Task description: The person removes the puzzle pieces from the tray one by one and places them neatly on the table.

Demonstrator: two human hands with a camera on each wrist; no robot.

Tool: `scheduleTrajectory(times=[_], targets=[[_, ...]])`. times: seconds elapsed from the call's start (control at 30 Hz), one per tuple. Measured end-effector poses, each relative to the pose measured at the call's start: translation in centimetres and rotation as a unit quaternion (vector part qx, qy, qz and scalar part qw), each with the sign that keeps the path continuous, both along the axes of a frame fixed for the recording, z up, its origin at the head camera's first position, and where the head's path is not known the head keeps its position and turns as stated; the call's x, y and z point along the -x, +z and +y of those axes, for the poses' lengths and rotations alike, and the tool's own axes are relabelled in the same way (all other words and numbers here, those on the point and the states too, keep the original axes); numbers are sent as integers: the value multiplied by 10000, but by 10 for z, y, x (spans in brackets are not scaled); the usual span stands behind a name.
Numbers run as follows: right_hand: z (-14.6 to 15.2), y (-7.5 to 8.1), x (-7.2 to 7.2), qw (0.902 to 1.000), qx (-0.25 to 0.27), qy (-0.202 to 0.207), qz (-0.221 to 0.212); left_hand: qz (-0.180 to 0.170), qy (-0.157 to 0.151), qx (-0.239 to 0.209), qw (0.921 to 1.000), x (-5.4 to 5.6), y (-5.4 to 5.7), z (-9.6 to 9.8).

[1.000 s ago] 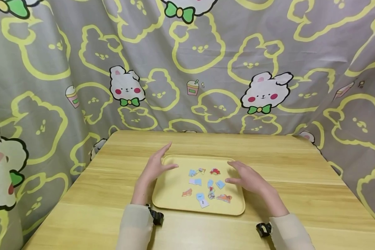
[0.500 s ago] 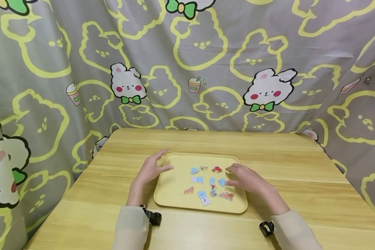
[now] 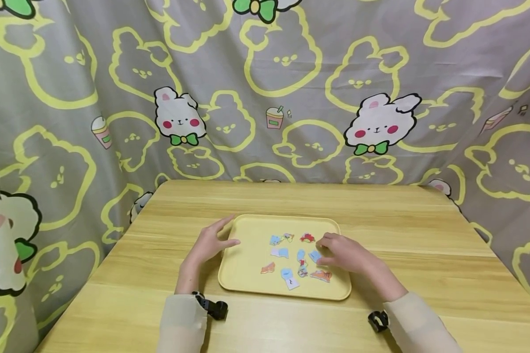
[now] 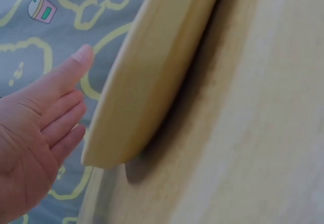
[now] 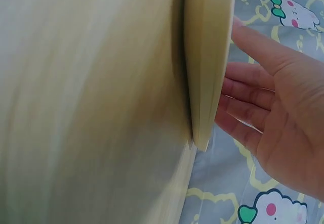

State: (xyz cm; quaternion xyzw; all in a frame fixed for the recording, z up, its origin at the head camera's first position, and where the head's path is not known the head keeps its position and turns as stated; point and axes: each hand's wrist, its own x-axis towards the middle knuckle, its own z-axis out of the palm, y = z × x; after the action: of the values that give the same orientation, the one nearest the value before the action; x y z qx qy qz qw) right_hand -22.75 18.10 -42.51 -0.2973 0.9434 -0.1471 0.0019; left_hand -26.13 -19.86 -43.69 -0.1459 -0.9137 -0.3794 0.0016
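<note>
A yellow tray (image 3: 247, 284) holds several small flat picture pieces with irregular outlines. Among them are a red piece (image 3: 307, 238), a blue piece (image 3: 314, 255), an orange piece (image 3: 321, 277) and another orange piece (image 3: 268, 268) farther left. My left hand (image 3: 206, 245) is at the tray's left rim, thumb spread from the fingers and holding nothing. Over the tray's right side, my right hand (image 3: 346, 252) has its fingers loosely bent, with the thumb tip close to the blue piece. In the right wrist view, the right hand (image 5: 288, 97) shows a bare palm beside the tray wall (image 5: 207, 62).
The tray lies on a wooden table (image 3: 380, 206). Behind and at both sides hangs a grey curtain (image 3: 229, 73) with rabbit prints. Each wrist wears a black device, the left device (image 3: 217, 309) and the right device (image 3: 378, 321).
My left hand has moved left, off the tray's inner area to its rim. The right hand has lowered slightly and its fingers have drawn closer to the thumb. The head view has shifted slightly.
</note>
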Motion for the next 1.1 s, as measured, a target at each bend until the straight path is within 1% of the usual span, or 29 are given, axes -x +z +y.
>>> scheduleTrajectory(times=[0.17,0.37,0.67,0.77,0.97,1.1], targets=[[-1,-4,2,9988,-155,185,424,-41,-24,143,9999,0,-5,-2],[-2,-7,4,9964,-235,329,748,-277,-72,167,9995,-1,-8,-3],[-5,-7,7,9931,-302,533,1000,-404,-129,264,9988,-1,-11,-5],[-5,-7,8,9924,-330,552,1049,-435,-133,251,9987,-1,-12,-6],[-6,-8,9,9916,-368,543,1113,-365,-122,319,9988,-1,-13,-8],[-6,-10,9,9913,-318,555,1148,-435,-58,347,9984,1,-14,-8]])
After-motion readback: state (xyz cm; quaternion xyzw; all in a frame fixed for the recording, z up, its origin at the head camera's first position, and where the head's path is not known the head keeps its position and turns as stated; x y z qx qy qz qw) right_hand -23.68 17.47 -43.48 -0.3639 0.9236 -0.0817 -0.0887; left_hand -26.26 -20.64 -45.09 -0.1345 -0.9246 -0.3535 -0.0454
